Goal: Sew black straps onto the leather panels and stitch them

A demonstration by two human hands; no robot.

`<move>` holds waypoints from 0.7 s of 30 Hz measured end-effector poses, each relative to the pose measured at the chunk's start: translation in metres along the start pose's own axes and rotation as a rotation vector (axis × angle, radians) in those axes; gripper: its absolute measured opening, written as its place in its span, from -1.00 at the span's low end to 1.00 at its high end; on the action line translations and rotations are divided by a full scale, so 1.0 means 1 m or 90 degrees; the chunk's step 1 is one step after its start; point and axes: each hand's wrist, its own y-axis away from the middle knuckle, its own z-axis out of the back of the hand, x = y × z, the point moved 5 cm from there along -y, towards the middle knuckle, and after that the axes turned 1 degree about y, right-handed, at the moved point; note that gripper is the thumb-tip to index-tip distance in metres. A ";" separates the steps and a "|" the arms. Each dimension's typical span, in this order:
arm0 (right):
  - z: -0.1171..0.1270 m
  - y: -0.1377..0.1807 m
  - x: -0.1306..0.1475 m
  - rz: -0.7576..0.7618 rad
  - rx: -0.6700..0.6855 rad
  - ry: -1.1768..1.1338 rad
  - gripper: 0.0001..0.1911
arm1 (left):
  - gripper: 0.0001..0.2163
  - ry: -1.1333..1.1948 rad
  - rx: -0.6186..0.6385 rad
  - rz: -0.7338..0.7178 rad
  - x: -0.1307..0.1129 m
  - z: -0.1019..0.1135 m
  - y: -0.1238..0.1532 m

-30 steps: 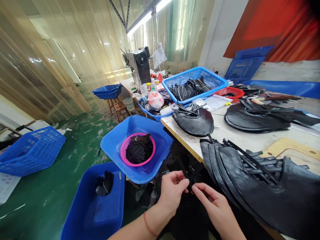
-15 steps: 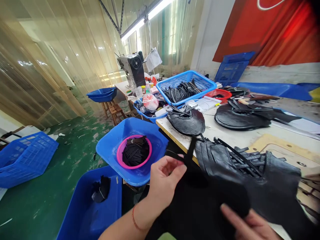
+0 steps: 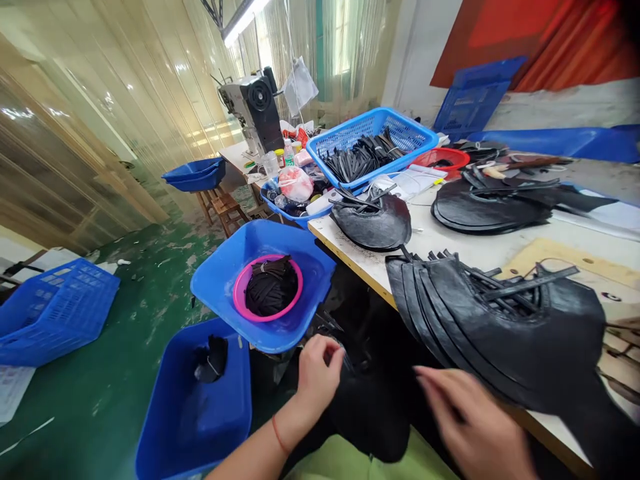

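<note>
My left hand [image 3: 320,368] is held over my lap, thumb and fingertips drawn together in a pinch. Whatever lies between them is lost against the dark background. Just below it, a black leather-like piece [image 3: 375,417] lies over my lap, its upper part merging with the shadow. My right hand [image 3: 473,417] is at the table's front edge, its fingers pointing left and smeared by motion. Close above that hand, a fanned stack of black leather-like pieces [image 3: 480,320] with narrow straps overhangs the table edge.
On the table [image 3: 350,263] are more black strapped pieces [image 3: 373,220] and a blue basket of black strips [image 3: 325,157]. Left of it stand a blue tub [image 3: 213,283] holding a pink bowl [image 3: 237,293], and a lower blue bin [image 3: 200,427]. A sewing machine [image 3: 260,120] is behind.
The black piece raised before me has dropped to my lap, uncovering more of the stack. My left hand has moved down slightly; my right hand has moved up and left. The view has tilted down.
</note>
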 end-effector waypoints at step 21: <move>-0.055 -0.033 0.056 0.087 0.060 -0.032 -0.71 | -0.85 0.420 0.212 0.116 -0.045 -0.007 -0.018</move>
